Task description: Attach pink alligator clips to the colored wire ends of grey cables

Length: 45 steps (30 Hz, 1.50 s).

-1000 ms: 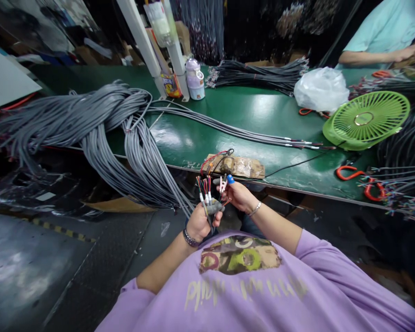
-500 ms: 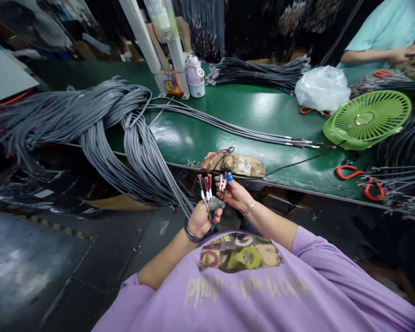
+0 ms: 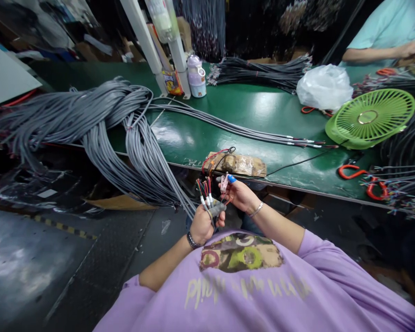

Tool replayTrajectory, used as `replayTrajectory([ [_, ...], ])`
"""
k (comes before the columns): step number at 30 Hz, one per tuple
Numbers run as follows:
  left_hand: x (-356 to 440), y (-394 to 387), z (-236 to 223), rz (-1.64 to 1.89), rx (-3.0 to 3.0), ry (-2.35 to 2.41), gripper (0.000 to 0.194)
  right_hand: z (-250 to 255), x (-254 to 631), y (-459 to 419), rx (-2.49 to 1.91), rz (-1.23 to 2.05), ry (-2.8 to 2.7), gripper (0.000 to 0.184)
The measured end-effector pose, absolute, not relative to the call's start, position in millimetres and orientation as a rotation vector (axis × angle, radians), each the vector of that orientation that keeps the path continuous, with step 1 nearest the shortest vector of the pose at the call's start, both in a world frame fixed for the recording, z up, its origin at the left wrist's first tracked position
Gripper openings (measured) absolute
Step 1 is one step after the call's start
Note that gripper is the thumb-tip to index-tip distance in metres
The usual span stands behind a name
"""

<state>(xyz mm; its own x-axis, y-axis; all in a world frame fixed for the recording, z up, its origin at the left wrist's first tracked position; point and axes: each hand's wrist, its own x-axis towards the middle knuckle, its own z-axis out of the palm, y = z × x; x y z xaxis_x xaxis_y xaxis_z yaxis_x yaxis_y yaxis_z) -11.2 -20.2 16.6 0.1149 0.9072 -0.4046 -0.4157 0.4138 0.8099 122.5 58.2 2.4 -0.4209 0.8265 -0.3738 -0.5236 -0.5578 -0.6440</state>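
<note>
Left hand has its grip clamped on the gray cable, colored wires fanned just above; right hand pinches one. Looks like sorting; next needs a clean single-wire pick.

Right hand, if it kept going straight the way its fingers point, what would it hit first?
Probably the wire ends fanned above the left hand: the right hand points left toward them, holding a small connector. Depth between them is unclear.

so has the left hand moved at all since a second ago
No, barely. The left hand stays closed on the grey cable end, just below the brown taped pad on the green table's edge; small shifts look like head-camera motion.
</note>
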Motion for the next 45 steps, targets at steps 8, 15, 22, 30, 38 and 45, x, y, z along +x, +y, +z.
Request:
replayTrajectory([
  [8, -12, -14, 14, 1.122, 0.547, 1.019, 0.027, -3, 118, 62, -0.886, 2.027, -0.474, 0.037],
  [15, -10, -9, 8, 1.101, 0.541, 1.031, 0.026, 0, 113, 64, -0.864, 2.016, -0.375, 0.031],
  [22, -9, -14, 12, 1.134, 0.541, 1.077, 0.031, 2, 122, 56, -0.821, 2.139, -0.475, 0.047],
  [30, -11, -24, -2, 1.174, 0.655, 1.158, 0.031, -1, 130, 26, -1.012, 1.931, -1.002, 0.037],
  [38, -14, -25, -9, 1.030, 0.770, 1.079, 0.025, 7, 128, 23, -1.028, 1.779, -1.264, 0.034],
  [45, -13, -26, -8, 1.120, 0.744, 1.122, 0.027, 2, 127, 21, -1.112, 1.720, -1.228, 0.033],
])
